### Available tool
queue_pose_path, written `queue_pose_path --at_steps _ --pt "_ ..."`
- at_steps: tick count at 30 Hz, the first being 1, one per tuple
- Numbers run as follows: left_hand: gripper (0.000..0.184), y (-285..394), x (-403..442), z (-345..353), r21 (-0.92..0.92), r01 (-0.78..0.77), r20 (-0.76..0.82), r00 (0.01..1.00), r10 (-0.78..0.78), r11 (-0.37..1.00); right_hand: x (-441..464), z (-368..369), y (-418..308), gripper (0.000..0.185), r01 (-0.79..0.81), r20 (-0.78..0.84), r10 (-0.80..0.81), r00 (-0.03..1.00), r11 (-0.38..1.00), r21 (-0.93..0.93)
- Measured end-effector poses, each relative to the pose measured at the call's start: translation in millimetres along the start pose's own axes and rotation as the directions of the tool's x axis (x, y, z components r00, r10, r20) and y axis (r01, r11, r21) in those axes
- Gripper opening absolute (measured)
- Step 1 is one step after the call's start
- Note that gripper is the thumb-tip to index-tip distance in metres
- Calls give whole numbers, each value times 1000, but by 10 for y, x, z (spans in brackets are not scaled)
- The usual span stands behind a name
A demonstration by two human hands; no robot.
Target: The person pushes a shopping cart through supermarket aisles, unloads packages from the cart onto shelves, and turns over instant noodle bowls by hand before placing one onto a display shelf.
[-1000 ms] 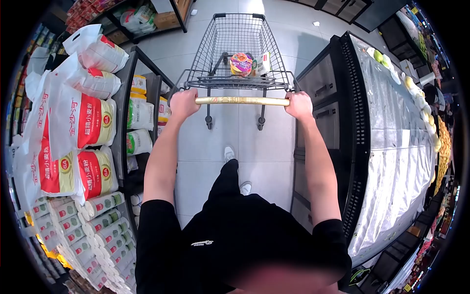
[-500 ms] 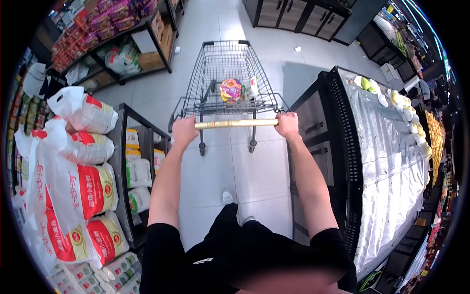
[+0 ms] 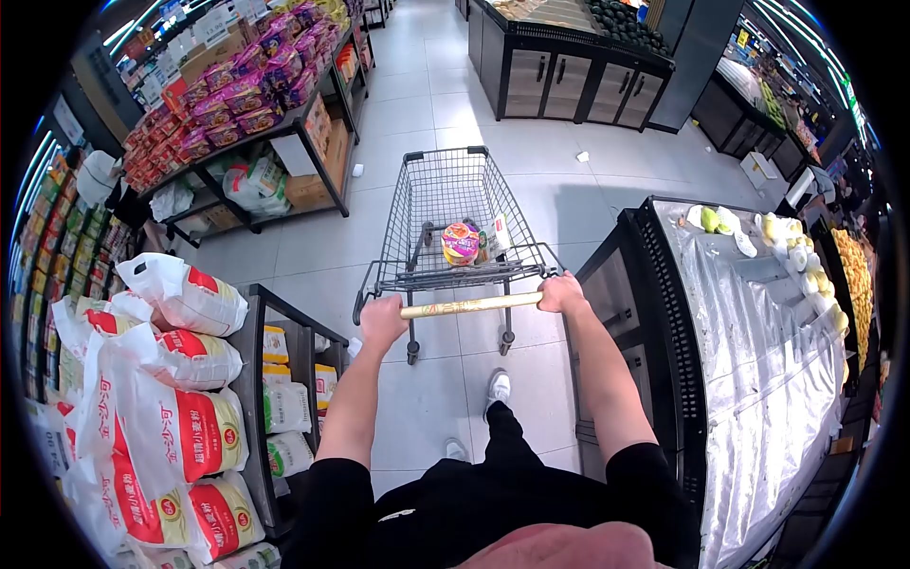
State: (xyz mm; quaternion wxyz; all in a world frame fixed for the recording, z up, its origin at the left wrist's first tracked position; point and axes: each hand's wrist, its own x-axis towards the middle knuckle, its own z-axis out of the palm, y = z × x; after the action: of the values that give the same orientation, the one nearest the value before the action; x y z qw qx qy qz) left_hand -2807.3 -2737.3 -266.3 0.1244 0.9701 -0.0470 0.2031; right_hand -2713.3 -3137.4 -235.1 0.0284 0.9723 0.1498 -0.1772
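A grey wire shopping cart (image 3: pixel 453 194) stands right in front of me. My left hand (image 3: pixel 383 322) is wrapped round the left end of its pale yellow handle (image 3: pixel 472 305). Round the right end of the same handle, my right hand (image 3: pixel 563 292) is closed too. Inside the basket, near the handle, sits a round purple and yellow instant noodle tub (image 3: pixel 461 244). Beside it leans a white and green packet (image 3: pixel 499 234). Both lie apart from my hands.
Flour bags (image 3: pixel 194 431) are stacked on a low shelf at left. On the right stands a display counter (image 3: pixel 749 379) with some produce along its far edge. Shelves of purple packs (image 3: pixel 251 100) and a cabinet (image 3: pixel 569 81) flank the tiled aisle (image 3: pixel 417 66). White litter (image 3: pixel 582 156) lies on the floor.
The view has tilted up, so cart and hands appear lower and more of the aisle ahead shows. My other foot is now forward. Both hands keep hold of the handle.
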Motion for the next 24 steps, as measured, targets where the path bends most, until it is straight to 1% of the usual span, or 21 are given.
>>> queue_pose_path --at_steps 1,2,5,6,7,8,9,10,11,13,14,15,16,17,18,19,21,22,23,24 --pt "13 17 76 25 14 18 15 1000 -18 1000 82 -36 56 34 17 -16 -17 1000 999 35" --pt "11 27 146 46 19 26 13 1000 -26 999 194 -92 111 37 23 44 -25 999 999 44" --pt "10 87 408 145 19 51 -13 999 -51 999 409 -277 236 36 51 34 -54 998 995 81" --pt "9 87 495 225 29 73 9 997 -74 997 483 -345 288 35 65 23 -67 997 995 70" --pt "9 106 579 281 36 68 -1 998 -68 997 587 -393 353 35 68 9 -69 998 995 73" --pt "9 113 675 339 46 66 7 998 -67 997 708 -437 412 35 57 35 -59 998 996 64" --pt "9 151 758 359 57 67 18 998 -68 996 799 -467 468 36 47 64 -51 997 997 55" --pt "8 185 851 387 89 91 75 992 -98 992 886 -494 535 34 14 35 -16 999 999 52" --pt "8 211 974 433 102 89 71 993 -97 991 994 -536 622 34 22 28 -24 999 998 61" --pt "7 304 1089 481 90 170 141 973 -182 981 1090 -596 736 32 71 -15 -70 997 995 76" --pt "16 330 1199 499 141 249 292 914 -281 958 1133 -635 791 29 82 -40 -80 996 994 66" --pt "16 367 1289 462 148 246 290 915 -280 958 1182 -640 840 29 85 -44 -82 996 994 73" --pt "22 404 1417 427 186 226 487 824 -289 956 1220 -643 900 28 90 -71 -85 994 993 71" --pt "29 449 1572 408 218 195 656 697 -291 956 1252 -659 982 26 90 -103 -83 991 994 67" --pt "40 486 1680 411 239 180 741 601 -299 954 1275 -665 1059 26 81 -113 -73 991 994 70" --pt "40 533 1748 424 235 171 740 607 -290 957 1291 -655 1126 24 93 -166 -83 983 994 54" --pt "38 612 1796 397 199 176 789 555 -265 964 1334 -611 1209 18 121 -264 -110 958 992 26" --pt "38 643 1795 392 204 167 790 554 -263 965 1364 -592 1253 15 138 -315 -123 941 990 25" --pt "38 663 1792 415 210 180 755 595 -276 961 1419 -564 1274 15 131 -312 -113 943 991 36" --pt "37 692 1836 429 212 197 715 637 -289 957 1474 -556 1306 15 145 -364 -125 923 989 28"
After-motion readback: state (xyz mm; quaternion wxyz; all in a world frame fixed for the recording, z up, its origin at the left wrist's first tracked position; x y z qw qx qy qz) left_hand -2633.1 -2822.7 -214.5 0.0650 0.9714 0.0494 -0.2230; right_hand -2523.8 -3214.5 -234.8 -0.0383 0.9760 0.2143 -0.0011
